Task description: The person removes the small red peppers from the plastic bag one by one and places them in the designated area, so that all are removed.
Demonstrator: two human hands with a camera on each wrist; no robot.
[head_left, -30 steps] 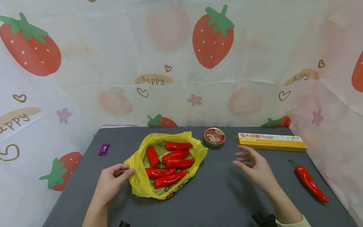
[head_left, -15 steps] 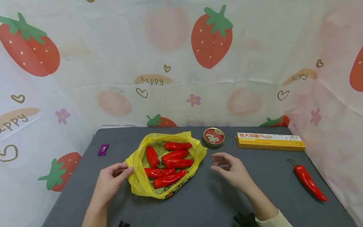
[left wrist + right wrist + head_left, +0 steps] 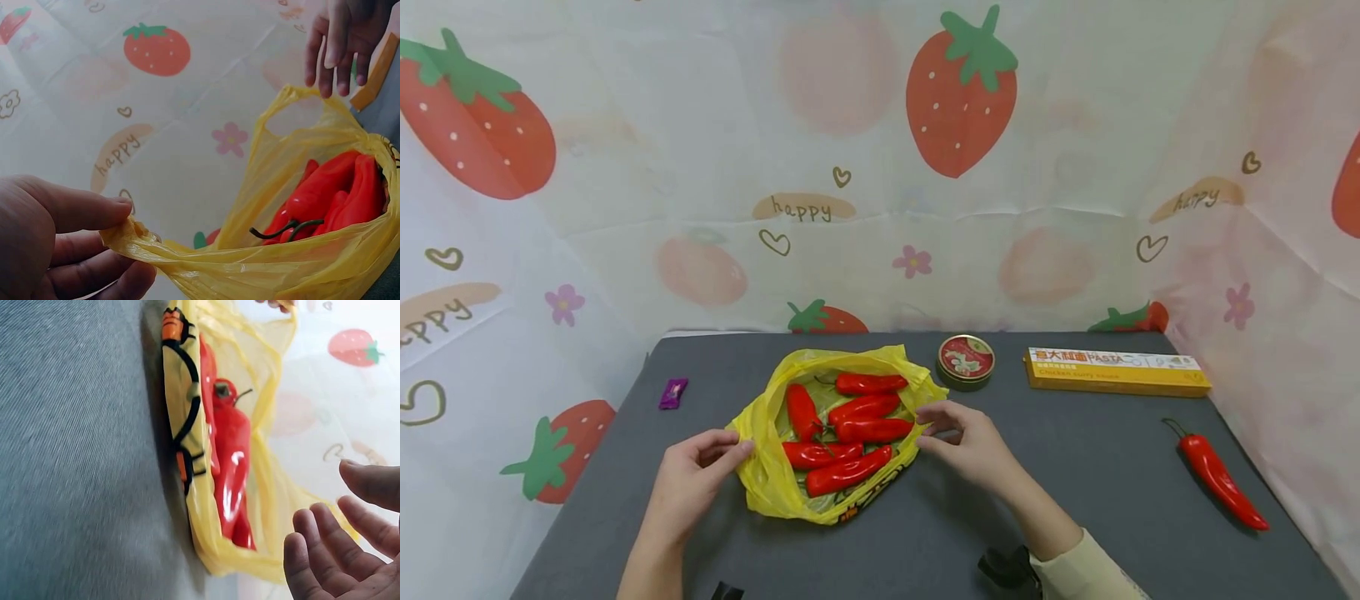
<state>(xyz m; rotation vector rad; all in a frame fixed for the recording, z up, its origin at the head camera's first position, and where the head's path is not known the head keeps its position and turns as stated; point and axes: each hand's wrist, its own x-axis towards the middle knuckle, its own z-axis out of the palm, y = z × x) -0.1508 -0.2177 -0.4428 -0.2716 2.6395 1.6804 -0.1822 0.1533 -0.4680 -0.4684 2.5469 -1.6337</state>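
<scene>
A yellow plastic bag (image 3: 766, 493) lies with its mouth spread, several red chili peppers (image 3: 850, 475) inside. My left hand (image 3: 692, 479) pinches the bag's left edge; the left wrist view shows the bunched plastic (image 3: 134, 240) between thumb and fingers. At the bag's right rim hovers my right hand (image 3: 973, 450), its fingertips overlapping the yellow edge in the head view. Seen from the right wrist, the right hand's fingers (image 3: 319, 550) are loosely bent, thumb apart, with nothing between them. One more red chili pepper (image 3: 1221, 479) lies alone at the far right.
Behind the bag's right side stands a round tin (image 3: 966, 362) with a red lid. A yellow pasta box (image 3: 1116, 372) lies at the back right. A small purple wrapped candy (image 3: 673, 393) is at the back left of the dark table (image 3: 925, 542). Strawberry-print cloth (image 3: 850, 167) rises behind.
My right hand has moved left across the table, from near the pasta box to the bag's right rim. My left hand has kept its pinch on the bag's left edge.
</scene>
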